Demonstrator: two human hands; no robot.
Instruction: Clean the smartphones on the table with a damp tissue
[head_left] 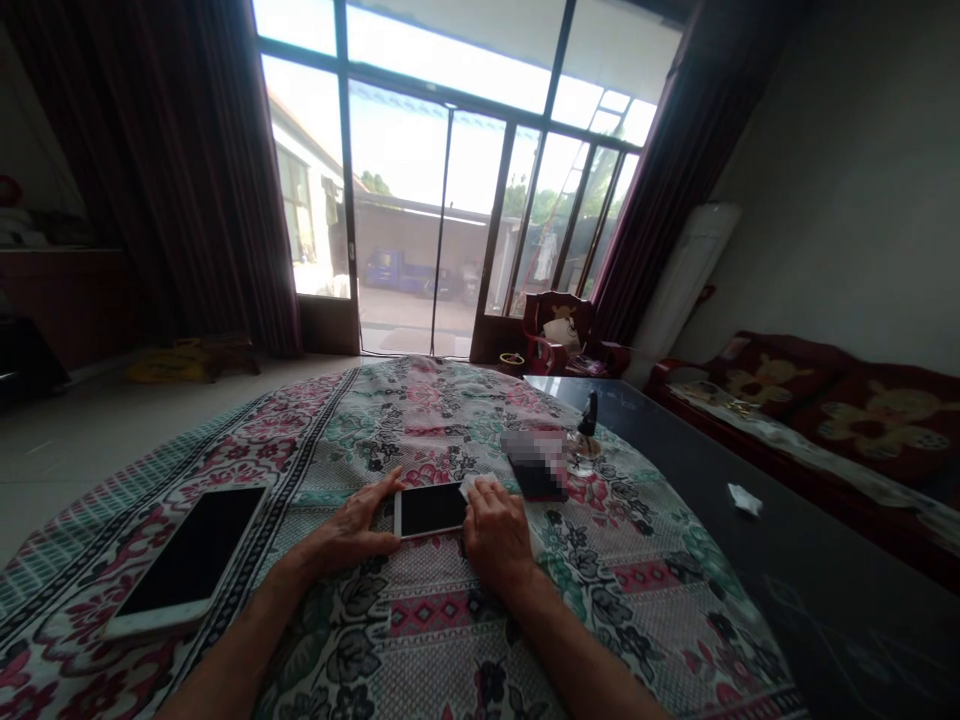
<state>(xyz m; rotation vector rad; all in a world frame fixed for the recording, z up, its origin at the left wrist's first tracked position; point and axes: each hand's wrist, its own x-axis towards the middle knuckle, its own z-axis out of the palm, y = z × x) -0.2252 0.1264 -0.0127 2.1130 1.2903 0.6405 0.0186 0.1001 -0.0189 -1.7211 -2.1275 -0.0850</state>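
A small white phone (429,510) lies screen up on a flowered cloth (450,620). My left hand (352,535) holds the phone's left end between thumb and forefinger. My right hand (495,535) is closed on a white wipe (474,484) and presses it against the phone's right end. A larger white phone (187,562) lies screen up on the cloth at the left, away from both hands.
A dark flat object (536,470) and a small glass bottle with a dark top (583,440) stand just beyond my right hand. A dark glass table (787,560) with a crumpled white scrap (744,498) runs along the right, a red sofa (825,420) behind it.
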